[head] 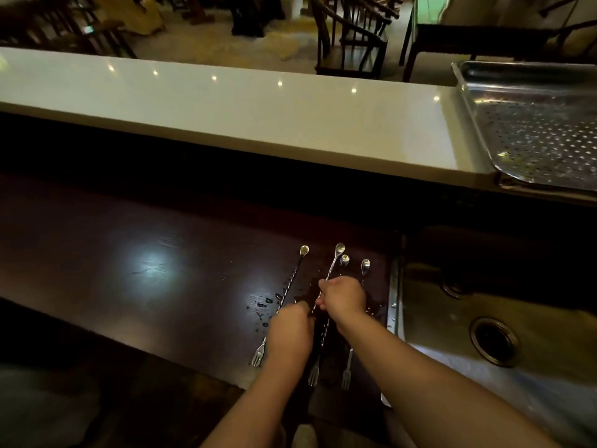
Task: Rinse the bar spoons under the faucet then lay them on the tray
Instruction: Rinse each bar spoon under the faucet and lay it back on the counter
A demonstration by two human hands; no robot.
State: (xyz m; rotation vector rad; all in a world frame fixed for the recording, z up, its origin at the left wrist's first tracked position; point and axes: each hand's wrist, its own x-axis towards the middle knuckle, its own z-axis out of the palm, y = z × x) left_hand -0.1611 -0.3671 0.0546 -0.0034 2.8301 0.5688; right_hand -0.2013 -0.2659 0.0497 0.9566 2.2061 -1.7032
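Gathering spoons off the dark counter (161, 253), by the look of it. Four bar spoons (329, 273) lie side by side just left of the sink (452, 305), long axes running away from the person: bowls at the far end, fork tips at the near end, all tilted slightly right as they go out.

Right hand (342, 297) sits on top of the middle pair, fingers (323, 284) curled and pinching one twisted shaft about mid-length; that spoon's bowl end looks lifted a touch, but I can't be sure. Left hand (290, 331) is closed over the shaft of the leftmost spoon (290, 286), nearer its fork end; fingers are pressed together around it, though the grip itself is hidden under the knuckles. The rightmost spoon is partly covered by the right hand; whether it's being touched I can't tell.

Water drops and a small puddle are on the wood around the shafts, so they'll likely be slippery.

No faucet in shot. The sink is to the right, so the right hand is nearer; I'd swing the bundle right, bowls leading. The perforated tray (478, 124) sits up on the white bar top (226, 108), far right, well apart from the spoons. Nothing on it yet.
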